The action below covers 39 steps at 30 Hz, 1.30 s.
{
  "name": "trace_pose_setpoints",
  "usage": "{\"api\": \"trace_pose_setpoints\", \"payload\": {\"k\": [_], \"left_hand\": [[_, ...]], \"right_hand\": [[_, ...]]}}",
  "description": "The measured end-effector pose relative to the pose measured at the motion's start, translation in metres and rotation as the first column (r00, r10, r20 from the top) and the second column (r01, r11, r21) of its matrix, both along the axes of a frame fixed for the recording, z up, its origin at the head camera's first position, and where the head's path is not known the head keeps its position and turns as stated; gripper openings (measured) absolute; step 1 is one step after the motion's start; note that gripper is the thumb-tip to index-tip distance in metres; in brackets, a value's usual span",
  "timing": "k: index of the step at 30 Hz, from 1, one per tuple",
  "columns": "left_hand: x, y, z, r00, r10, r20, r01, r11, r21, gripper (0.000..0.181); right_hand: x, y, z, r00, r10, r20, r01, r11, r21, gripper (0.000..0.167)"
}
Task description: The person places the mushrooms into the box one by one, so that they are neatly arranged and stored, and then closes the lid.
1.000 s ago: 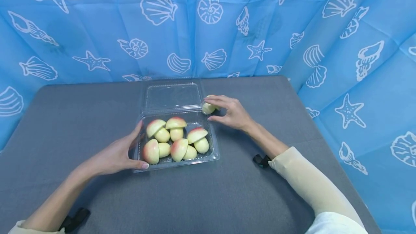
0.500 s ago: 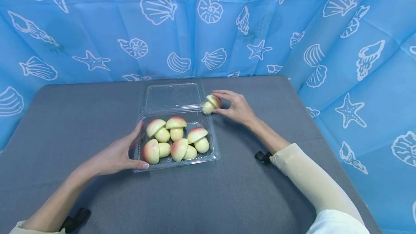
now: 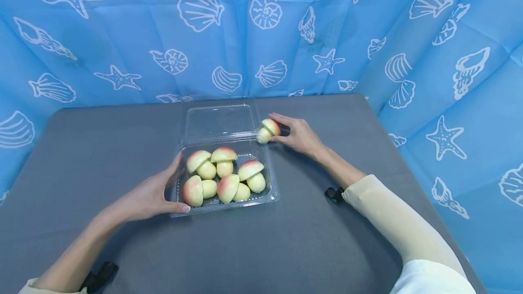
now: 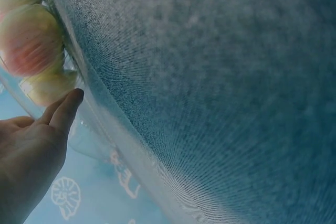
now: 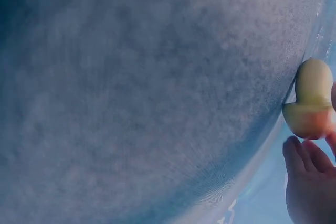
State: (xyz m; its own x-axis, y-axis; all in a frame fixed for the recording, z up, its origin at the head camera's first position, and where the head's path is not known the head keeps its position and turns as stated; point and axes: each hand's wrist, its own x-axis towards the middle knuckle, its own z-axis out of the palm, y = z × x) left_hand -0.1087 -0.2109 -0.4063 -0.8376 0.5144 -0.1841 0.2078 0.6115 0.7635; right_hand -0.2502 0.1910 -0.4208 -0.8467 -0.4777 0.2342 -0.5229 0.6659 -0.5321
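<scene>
In the head view, a clear plastic clamshell box (image 3: 245,207) lies with its lid folded back. Several pale yellow toy mushrooms (image 3: 227,188) with red-tinged caps lie inside it. My left hand (image 3: 149,196) holds the box's left side, thumb at the front corner and fingers along the left wall. At the back right corner by the hinge, my right hand (image 3: 300,135) pinches another toy mushroom (image 3: 264,134) by its cap between thumb and fingers, stem pointing toward the box. The right wrist view shows this mushroom's stem and cap beside the fingers.
The transparent lid (image 3: 220,120) lies on the grey cloth-covered table (image 3: 261,248) behind the box. A blue curtain (image 3: 245,35) with white shells and starfish hangs at the table's back and right edges. Black straps (image 3: 335,195) sit at the wrists.
My right hand has moved slightly right and now pinches the mushroom by its cap; earlier its fingers were spread over it. The left hand stays on the box. The head view shifts slightly.
</scene>
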Motion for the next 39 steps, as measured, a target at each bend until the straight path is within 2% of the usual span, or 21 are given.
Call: {"api": "trace_pose_setpoints", "payload": {"k": [4,10,17,22,29,39], "left_hand": [[0.001,0.001,0.001,1.000,0.002,0.003,-0.002,1.000,0.001,0.132],[0.003,0.000,0.001,1.000,-0.002,0.000,0.002,1.000,0.000,0.132],[0.004,0.000,0.001,1.000,-0.004,0.002,0.004,1.000,0.006,0.132],[0.002,0.001,0.001,1.000,-0.003,-0.006,0.003,1.000,0.013,0.132],[0.001,0.000,0.000,1.000,0.004,-0.004,-0.004,1.000,0.000,0.133],[0.002,0.000,0.004,1.000,-0.007,-0.011,0.007,1.000,0.010,0.131]], "right_hand": [[-0.001,0.001,0.000,1.000,-0.008,0.021,0.008,1.000,0.004,0.064],[0.000,0.002,-0.001,1.000,-0.020,0.008,0.020,1.000,-0.006,0.061],[0.002,0.008,-0.002,0.998,-0.038,-0.041,0.035,0.996,-0.084,0.062],[0.000,0.014,0.000,0.994,0.006,-0.105,-0.020,0.992,-0.127,0.061],[-0.001,0.017,0.003,0.978,0.057,-0.198,-0.082,0.990,-0.119,0.065],[0.003,0.016,0.012,0.963,0.087,-0.255,-0.132,0.978,-0.161,0.066]]}}
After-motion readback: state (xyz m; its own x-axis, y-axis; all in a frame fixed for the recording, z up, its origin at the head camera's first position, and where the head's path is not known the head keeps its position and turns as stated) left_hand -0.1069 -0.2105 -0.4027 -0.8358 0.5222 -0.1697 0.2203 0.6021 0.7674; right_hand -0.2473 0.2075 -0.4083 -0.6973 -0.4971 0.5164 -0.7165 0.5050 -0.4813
